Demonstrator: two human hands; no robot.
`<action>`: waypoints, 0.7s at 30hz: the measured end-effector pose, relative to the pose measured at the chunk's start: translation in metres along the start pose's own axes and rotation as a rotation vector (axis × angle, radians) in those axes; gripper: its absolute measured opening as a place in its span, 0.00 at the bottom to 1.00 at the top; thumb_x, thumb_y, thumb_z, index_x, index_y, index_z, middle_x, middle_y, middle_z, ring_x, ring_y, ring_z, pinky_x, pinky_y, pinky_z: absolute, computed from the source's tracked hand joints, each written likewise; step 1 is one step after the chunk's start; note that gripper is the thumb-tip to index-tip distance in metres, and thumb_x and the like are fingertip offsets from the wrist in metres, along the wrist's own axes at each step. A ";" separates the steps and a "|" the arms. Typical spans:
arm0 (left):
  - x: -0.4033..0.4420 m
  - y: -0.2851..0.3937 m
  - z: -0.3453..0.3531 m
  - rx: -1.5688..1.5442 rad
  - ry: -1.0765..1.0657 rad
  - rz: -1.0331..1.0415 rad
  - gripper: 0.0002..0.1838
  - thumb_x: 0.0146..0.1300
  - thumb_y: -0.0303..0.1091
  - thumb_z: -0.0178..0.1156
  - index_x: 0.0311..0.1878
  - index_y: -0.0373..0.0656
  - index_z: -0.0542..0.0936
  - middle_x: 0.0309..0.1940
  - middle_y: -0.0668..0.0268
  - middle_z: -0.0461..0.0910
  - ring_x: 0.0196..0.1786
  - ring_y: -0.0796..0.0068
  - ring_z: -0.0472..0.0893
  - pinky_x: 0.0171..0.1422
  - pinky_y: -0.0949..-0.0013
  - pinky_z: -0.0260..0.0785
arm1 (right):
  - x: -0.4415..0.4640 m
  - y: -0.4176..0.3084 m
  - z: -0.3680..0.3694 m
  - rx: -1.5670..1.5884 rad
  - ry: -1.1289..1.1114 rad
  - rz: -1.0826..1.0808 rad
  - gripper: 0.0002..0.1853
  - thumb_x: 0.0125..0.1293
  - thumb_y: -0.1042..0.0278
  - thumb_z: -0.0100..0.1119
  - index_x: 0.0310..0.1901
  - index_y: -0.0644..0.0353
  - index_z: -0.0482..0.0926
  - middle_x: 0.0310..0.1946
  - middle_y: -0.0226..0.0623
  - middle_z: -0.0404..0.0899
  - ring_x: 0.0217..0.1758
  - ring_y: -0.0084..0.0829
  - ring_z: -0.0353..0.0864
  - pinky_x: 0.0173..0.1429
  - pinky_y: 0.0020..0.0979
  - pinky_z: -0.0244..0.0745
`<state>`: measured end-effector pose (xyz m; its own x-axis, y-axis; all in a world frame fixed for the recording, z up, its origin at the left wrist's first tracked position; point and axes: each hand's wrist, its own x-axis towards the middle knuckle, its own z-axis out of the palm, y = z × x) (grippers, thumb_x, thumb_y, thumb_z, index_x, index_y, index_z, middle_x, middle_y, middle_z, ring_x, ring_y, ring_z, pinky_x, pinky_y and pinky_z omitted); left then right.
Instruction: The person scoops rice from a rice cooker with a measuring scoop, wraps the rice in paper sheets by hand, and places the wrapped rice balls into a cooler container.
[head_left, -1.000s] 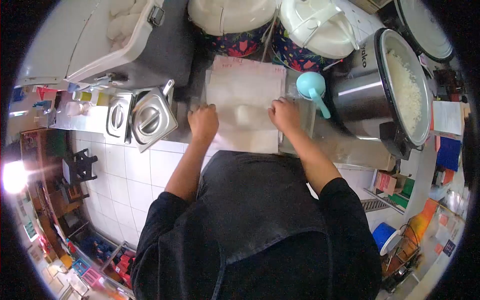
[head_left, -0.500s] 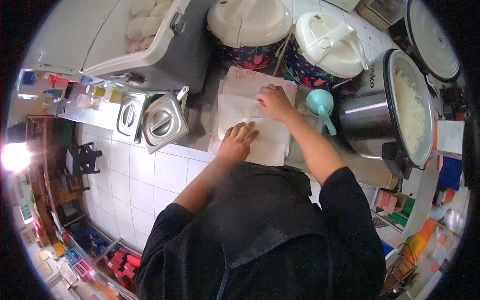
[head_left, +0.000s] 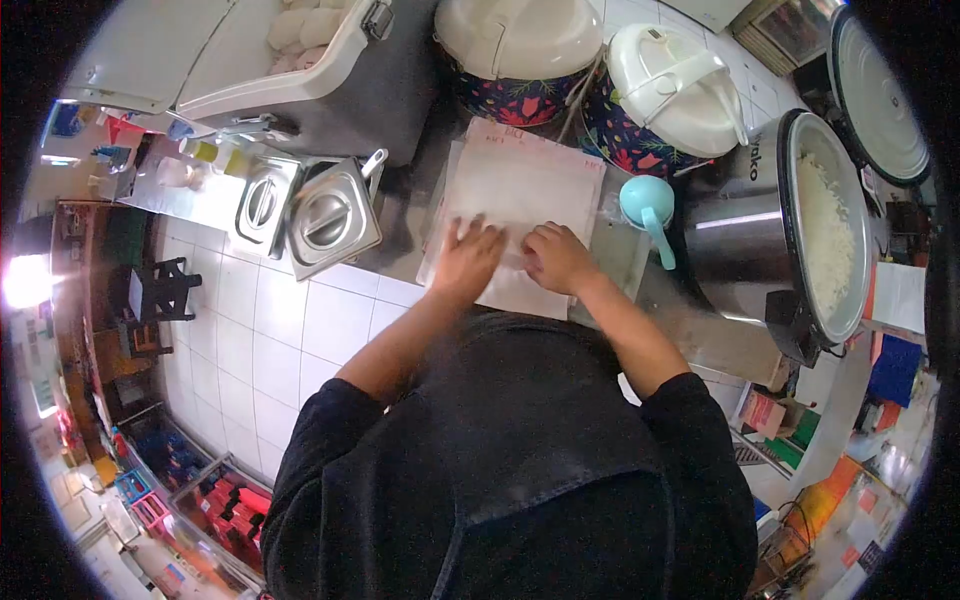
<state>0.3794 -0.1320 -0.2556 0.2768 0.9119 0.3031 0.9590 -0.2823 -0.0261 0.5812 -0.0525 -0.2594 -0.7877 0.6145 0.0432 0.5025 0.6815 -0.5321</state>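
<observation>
A stack of pale wrapping paper sheets (head_left: pixel 535 180) lies on the counter in front of me, with reddish print along the far edge. My left hand (head_left: pixel 468 262) rests on the near left part of the paper, palm down with its fingers spread. Close beside it, my right hand (head_left: pixel 556 258) is on the paper with fingers curled under. Its fingertips are partly hidden, and whether they pinch a sheet edge is unclear. A light-blue scoop with a handle (head_left: pixel 648 205) lies right of the paper.
A large cooker full of white rice (head_left: pixel 825 240) stands at right, its lid (head_left: pixel 880 95) behind. Two patterned containers with white lids (head_left: pixel 670 90) are at the back. Lidded steel pans (head_left: pixel 335 220) and a grey cool box (head_left: pixel 370 110) with wrapped white portions are at left.
My right hand has come down toward me from the paper's upper part, beside my left hand. The smaller upper sheet's far edge no longer shows, and more of the printed sheet is visible.
</observation>
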 end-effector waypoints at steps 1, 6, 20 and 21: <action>-0.001 -0.010 0.002 -0.060 -0.143 -0.020 0.08 0.61 0.33 0.56 0.38 0.49 0.84 0.41 0.70 0.82 0.59 0.68 0.77 0.72 0.47 0.57 | -0.004 0.002 0.000 -0.014 -0.037 -0.011 0.05 0.60 0.69 0.59 0.37 0.58 0.79 0.37 0.39 0.81 0.53 0.44 0.78 0.60 0.45 0.72; -0.003 -0.022 -0.005 -0.104 -0.317 -0.033 0.07 0.60 0.31 0.57 0.36 0.49 0.85 0.38 0.71 0.82 0.55 0.66 0.78 0.72 0.47 0.56 | -0.018 0.022 0.019 -0.049 -0.019 0.082 0.13 0.56 0.69 0.67 0.43 0.58 0.79 0.40 0.39 0.80 0.51 0.45 0.78 0.61 0.42 0.73; 0.014 -0.026 -0.011 -0.246 -0.509 -0.311 0.11 0.58 0.39 0.66 0.43 0.48 0.88 0.48 0.63 0.80 0.61 0.61 0.73 0.69 0.45 0.56 | -0.011 0.012 0.015 -0.348 0.164 -0.018 0.06 0.62 0.66 0.56 0.38 0.51 0.81 0.37 0.32 0.80 0.46 0.36 0.78 0.50 0.43 0.67; 0.015 -0.023 -0.007 -0.225 -0.369 -0.310 0.11 0.57 0.39 0.67 0.42 0.48 0.88 0.48 0.63 0.80 0.61 0.60 0.72 0.69 0.46 0.56 | -0.014 0.009 0.017 -0.382 0.184 -0.064 0.05 0.61 0.67 0.55 0.36 0.50 0.81 0.36 0.31 0.80 0.44 0.35 0.79 0.48 0.42 0.67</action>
<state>0.3613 -0.1143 -0.2434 0.0250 0.9954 -0.0925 0.9734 -0.0032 0.2289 0.5903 -0.0618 -0.2785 -0.7624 0.6032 0.2345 0.5777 0.7976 -0.1736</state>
